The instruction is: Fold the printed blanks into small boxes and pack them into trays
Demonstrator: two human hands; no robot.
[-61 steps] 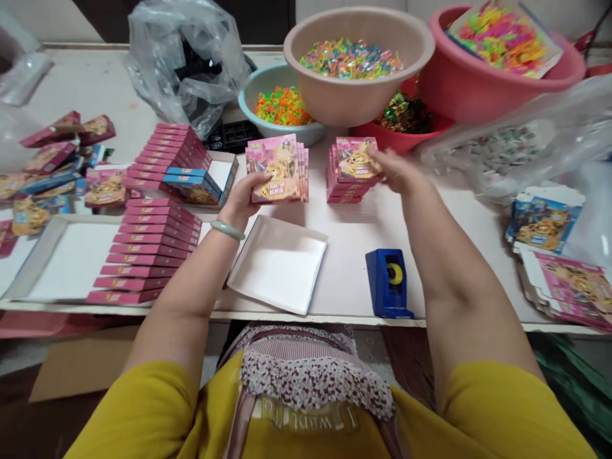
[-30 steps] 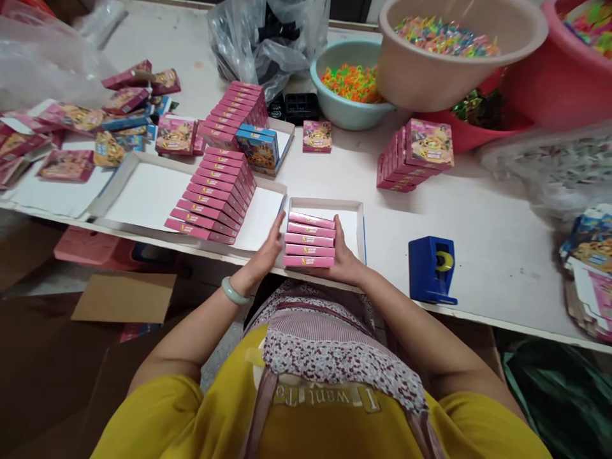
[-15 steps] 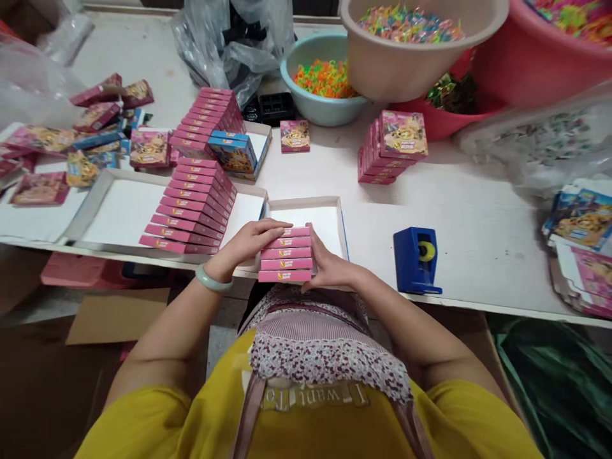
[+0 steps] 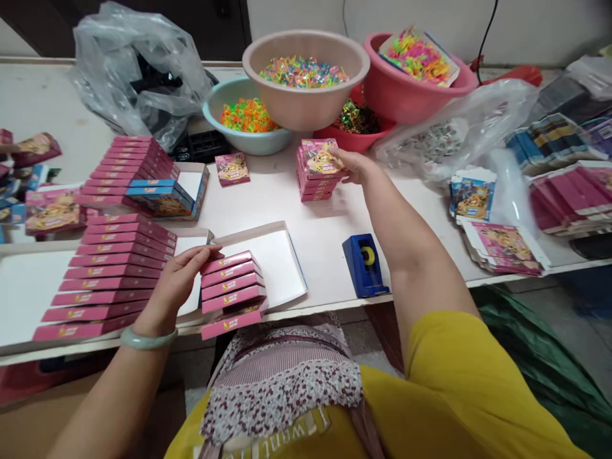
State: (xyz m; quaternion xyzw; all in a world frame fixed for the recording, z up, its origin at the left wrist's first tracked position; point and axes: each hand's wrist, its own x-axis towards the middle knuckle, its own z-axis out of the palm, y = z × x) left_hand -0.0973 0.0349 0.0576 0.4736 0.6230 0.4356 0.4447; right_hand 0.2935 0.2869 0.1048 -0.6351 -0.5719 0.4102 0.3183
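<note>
My left hand [image 4: 184, 274], with a pale bangle on the wrist, presses its fingers together against the far left end of a short row of pink boxes [image 4: 232, 290]. The row leans in a shallow white carton tray [image 4: 287, 255], and its nearest box overhangs the table edge. My right hand [image 4: 356, 167] reaches to a stack of pink boxes [image 4: 318, 169]. Its fingers touch the top box's right corner and the thumb is apart, lower down. A longer row of pink boxes [image 4: 109, 274] stands in another tray, left of my left hand.
A blue tape dispenser [image 4: 363, 268] stands near the front edge. Behind are a beige basin [image 4: 306, 95], a light blue basin [image 4: 253, 140] and a pink basin [image 4: 415, 95] of colourful trinkets. Flattened cartons [image 4: 502, 245] lie right; a single pink box [image 4: 233, 169] lies mid-table.
My right hand has left the short row of boxes and moved forward and right to the stack. My left hand stays at the row, whose boxes now lean unevenly. The view has turned right.
</note>
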